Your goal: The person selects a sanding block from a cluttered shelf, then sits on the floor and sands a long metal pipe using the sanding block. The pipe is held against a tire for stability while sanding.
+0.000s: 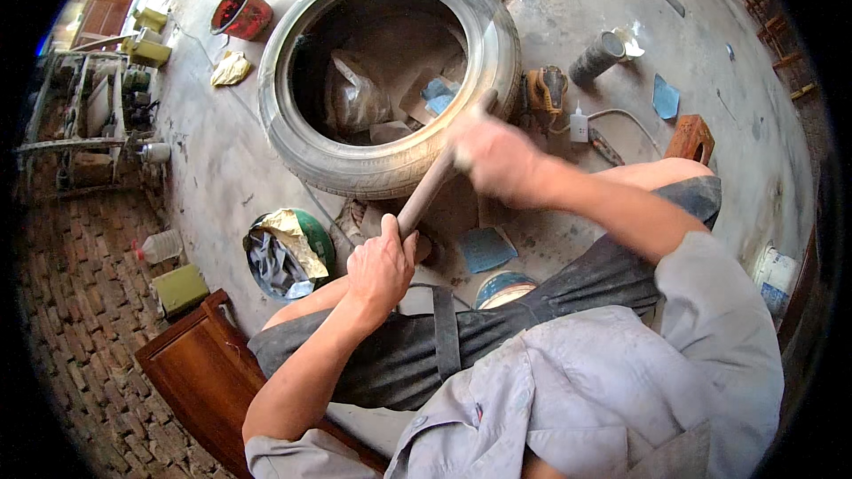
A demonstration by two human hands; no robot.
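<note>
A long greyish-brown wooden stick (426,192) slants up and away from me across the near right side of a large car tire (306,153). My left hand (382,268) is closed around its near end, thumb along the top. Farther up, my right hand (497,158) is closed over the stick near its far end, smeared by motion. Whether something thin lies between that palm and the wood is hidden. The tire lies flat on the floor, with a plastic bag (355,93) and blue scraps (438,96) inside its ring.
Right of the tire are an orange-brown power sander (546,90), a white power strip (579,127), a dark cylinder (596,58) and a blue sheet (665,98). A green bucket of rags (321,241) stands left of my knees. A red bucket (242,13) sits far left.
</note>
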